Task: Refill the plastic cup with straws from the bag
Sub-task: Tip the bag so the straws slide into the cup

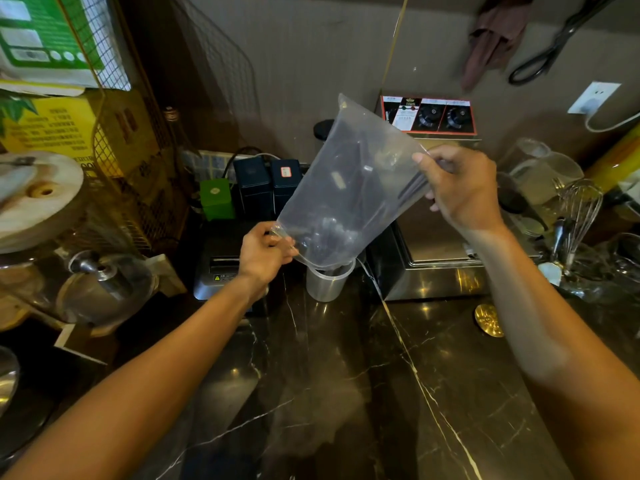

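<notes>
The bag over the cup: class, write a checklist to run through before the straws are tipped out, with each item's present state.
1. Left hand grips the bag's lower edge: ok.
2. Right hand grips the raised end of the bag: ok.
3. Lower end sits over the plastic cup: ok.
4. Cup upright on the counter: ok.
5. Bag mouth open: cannot tell.
6. Dark straws gathered at the low end: ok.

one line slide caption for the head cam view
Both hands tip a clear bag of dark straws into a plastic cup on the counter.
</notes>
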